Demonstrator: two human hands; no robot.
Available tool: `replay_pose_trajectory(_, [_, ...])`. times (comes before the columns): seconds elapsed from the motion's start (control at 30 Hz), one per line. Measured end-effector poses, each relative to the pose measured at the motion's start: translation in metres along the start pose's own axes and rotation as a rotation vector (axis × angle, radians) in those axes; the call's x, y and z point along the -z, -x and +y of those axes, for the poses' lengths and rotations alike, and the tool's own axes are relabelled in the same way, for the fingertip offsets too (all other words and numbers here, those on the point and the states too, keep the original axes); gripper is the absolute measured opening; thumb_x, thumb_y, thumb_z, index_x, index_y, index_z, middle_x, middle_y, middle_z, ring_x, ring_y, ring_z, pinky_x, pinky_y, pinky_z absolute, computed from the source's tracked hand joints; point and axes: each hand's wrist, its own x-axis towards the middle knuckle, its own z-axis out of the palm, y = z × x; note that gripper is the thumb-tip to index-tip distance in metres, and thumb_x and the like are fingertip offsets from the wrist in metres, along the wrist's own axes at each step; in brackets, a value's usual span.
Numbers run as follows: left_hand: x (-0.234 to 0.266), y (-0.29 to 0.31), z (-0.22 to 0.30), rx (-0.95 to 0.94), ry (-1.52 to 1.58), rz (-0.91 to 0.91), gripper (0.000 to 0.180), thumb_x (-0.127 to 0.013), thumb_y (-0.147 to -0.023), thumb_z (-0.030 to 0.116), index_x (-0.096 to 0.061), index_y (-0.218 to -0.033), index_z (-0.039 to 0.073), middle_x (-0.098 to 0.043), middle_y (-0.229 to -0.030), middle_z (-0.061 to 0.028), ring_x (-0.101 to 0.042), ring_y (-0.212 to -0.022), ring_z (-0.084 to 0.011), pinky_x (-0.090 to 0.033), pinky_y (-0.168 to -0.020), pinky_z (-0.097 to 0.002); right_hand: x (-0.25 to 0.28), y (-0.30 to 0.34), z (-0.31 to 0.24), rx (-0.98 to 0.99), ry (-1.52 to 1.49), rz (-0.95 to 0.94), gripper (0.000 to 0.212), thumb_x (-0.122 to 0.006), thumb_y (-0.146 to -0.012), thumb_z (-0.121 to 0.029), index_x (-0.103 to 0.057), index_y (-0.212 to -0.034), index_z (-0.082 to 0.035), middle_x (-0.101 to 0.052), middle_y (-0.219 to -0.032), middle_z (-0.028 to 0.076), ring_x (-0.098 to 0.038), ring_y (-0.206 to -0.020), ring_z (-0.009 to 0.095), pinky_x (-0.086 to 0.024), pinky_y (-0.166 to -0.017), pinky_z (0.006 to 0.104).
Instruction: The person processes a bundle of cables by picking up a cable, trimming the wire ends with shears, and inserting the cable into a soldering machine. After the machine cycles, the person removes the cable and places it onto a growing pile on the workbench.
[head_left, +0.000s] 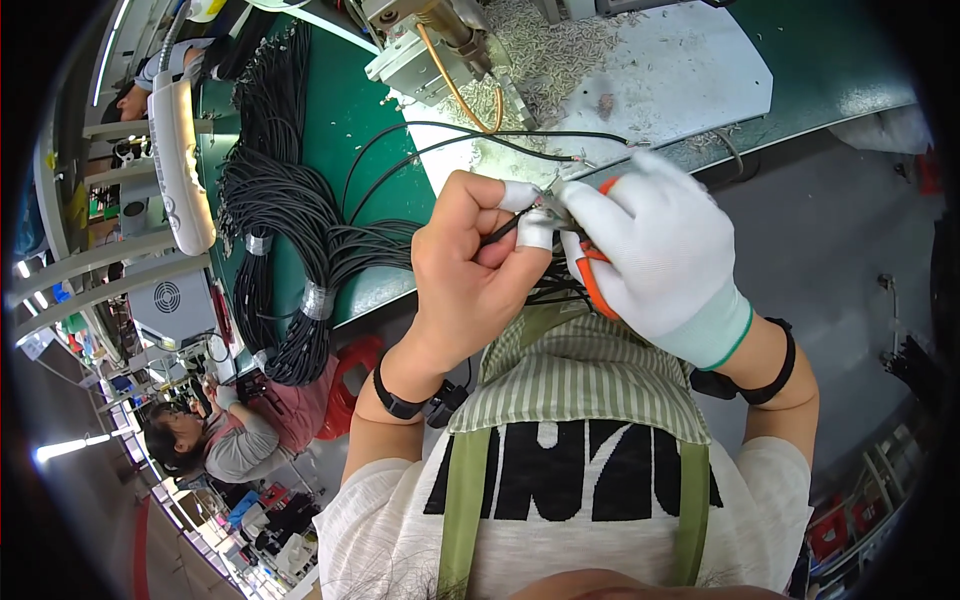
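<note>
My left hand [465, 265] is bare except for white covers on the thumb and index fingertips. Pinched between those fingers is the end of a black cable [497, 232], with fine wires showing at its tip. My right hand [665, 255], in a white knit glove with a green cuff, grips orange-handled cutters [595, 283]. Their metal jaws meet the cable end just beside my left fingertips; the glove hides much of the tool. Two more black cables [480, 140] curve over the bench just beyond my hands, stripped ends pointing right.
Thick bundles of black cable [285, 205], bound with clear wrap, lie on the green bench [345, 95] at left. A bench machine [440, 55] stands beyond, on a white board [700, 60] strewn with small cut scraps. A lamp [180, 160] hangs left. A co-worker [250, 435] sits lower left.
</note>
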Motion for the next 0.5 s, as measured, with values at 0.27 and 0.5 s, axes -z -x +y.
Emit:
replay_pose_trajectory(0.27, [-0.003,0.007,-0.011,-0.281,-0.169,0.045,0.022,-0.061,-0.08,-0.004,-0.046,-0.097,0.0,-0.048,-0.058,0.0038,-0.034,-0.051,0.0008,-0.028,-0.046,-0.0164,0.015,0.001,-0.012,-0.478,-0.656,-0.412,0.017,-0.066,-0.079,-0.014,-0.055,-0.075,-0.002,-0.051,-0.055,0.009,-0.049,-0.046,0.025,-0.038,-0.046,0.0322])
replay_pose_trajectory(0.5, [-0.008,0.007,-0.011,0.006,0.169,0.041,0.02,-0.058,-0.081,-0.007,-0.047,-0.097,-0.001,-0.051,-0.062,0.0033,-0.037,-0.054,0.0012,-0.029,-0.049,-0.0147,0.007,0.005,-0.016,-0.568,-0.689,-0.363,0.006,-0.062,-0.08,-0.008,-0.061,-0.078,-0.003,-0.052,-0.057,0.009,-0.051,-0.046,0.02,-0.038,-0.046,0.0272])
